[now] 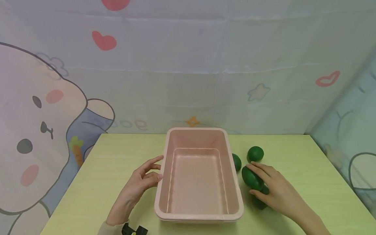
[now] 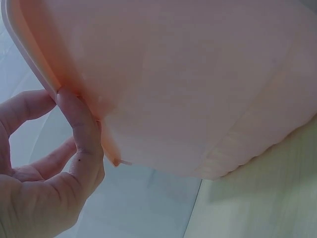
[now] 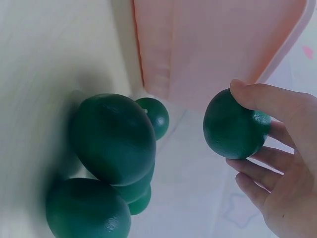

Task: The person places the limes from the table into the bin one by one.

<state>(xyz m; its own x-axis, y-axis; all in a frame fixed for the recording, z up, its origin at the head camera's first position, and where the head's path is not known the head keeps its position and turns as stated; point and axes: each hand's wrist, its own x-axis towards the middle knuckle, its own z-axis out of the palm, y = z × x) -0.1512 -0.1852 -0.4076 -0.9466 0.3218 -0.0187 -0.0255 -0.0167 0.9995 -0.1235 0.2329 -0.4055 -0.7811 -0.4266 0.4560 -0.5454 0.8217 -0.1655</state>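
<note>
A pink rectangular box [image 1: 199, 216] stands on the table with its open top up, and its inside is bare. Against its left rim rest the fingertips of my left hand [image 1: 142, 179]; in the left wrist view the bent fingers of that hand [image 2: 64, 168] touch the box's edge [image 2: 37, 59]. To the right of the box, my right hand [image 1: 277, 189] holds a dark green lime-like fruit [image 1: 250, 178]. Seen from the right wrist, this fruit [image 3: 233, 126] sits between thumb and fingers, lifted off the table. More such green fruits [image 3: 113, 139] lie beside it.
One green fruit [image 1: 255, 154] lies beyond my right hand, and another [image 1: 236, 162] sits close to the box's right wall. The yellow-green table [image 1: 305, 169] meets a printed cloth backdrop [image 1: 188, 65] at the back. A black device [image 1: 138, 230] is on my left wrist.
</note>
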